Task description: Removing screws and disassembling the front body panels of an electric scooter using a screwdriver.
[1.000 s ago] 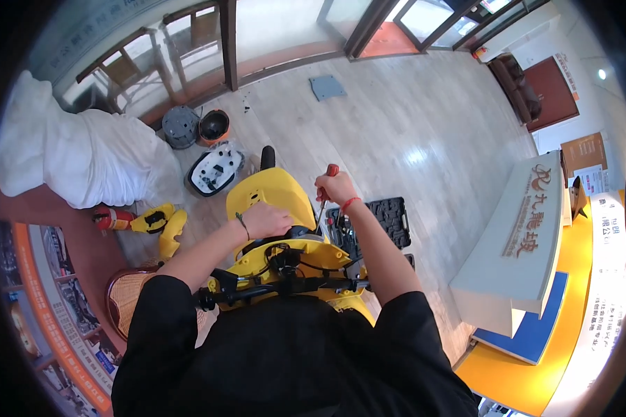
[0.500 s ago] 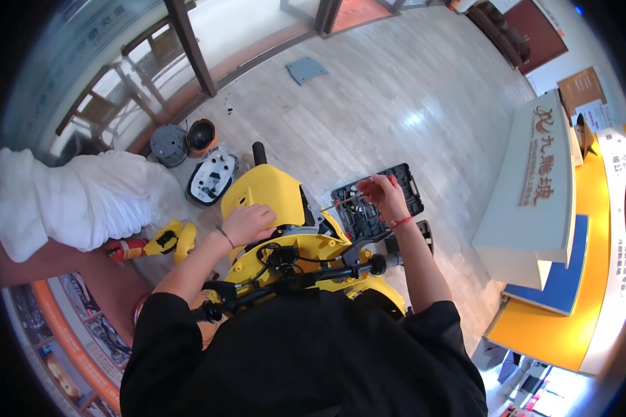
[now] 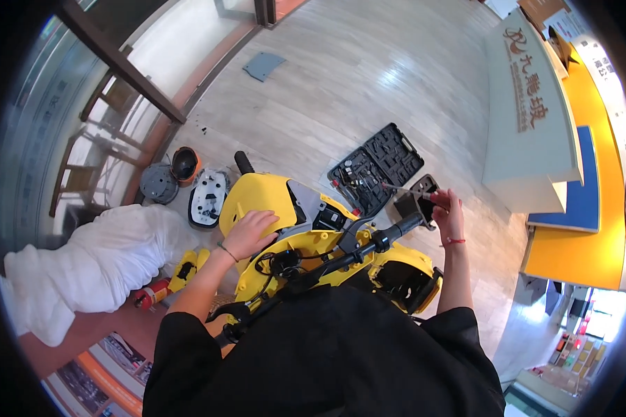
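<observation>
My left hand point(image 3: 252, 235) lies with outstretched fingers on the yellow front cover point(image 3: 257, 193) of a partly opened scooter. In my right hand point(image 3: 450, 214), held out above the right handlebar grip, is a screwdriver point(image 3: 412, 192). Its long thin shaft points left over the tool case, and the fingers wrap its reddish handle. Between my arms and close to my body runs the black handlebar point(image 3: 344, 261). Wires and a black part point(image 3: 284, 264) show in the yellow body around it.
An opened black tool case point(image 3: 386, 167) lies on the floor beyond the scooter. Far left are helmets point(image 3: 158, 183), a black-and-white shell point(image 3: 209, 197), white sheeting point(image 3: 94, 267) and a red extinguisher point(image 3: 153, 294). A grey panel point(image 3: 263, 66) lies farther off; a white counter point(image 3: 535, 118) stands right.
My right hand has moved right and nearer with the screwdriver, away from the scooter's front. My left hand stays on the yellow cover. The view has turned.
</observation>
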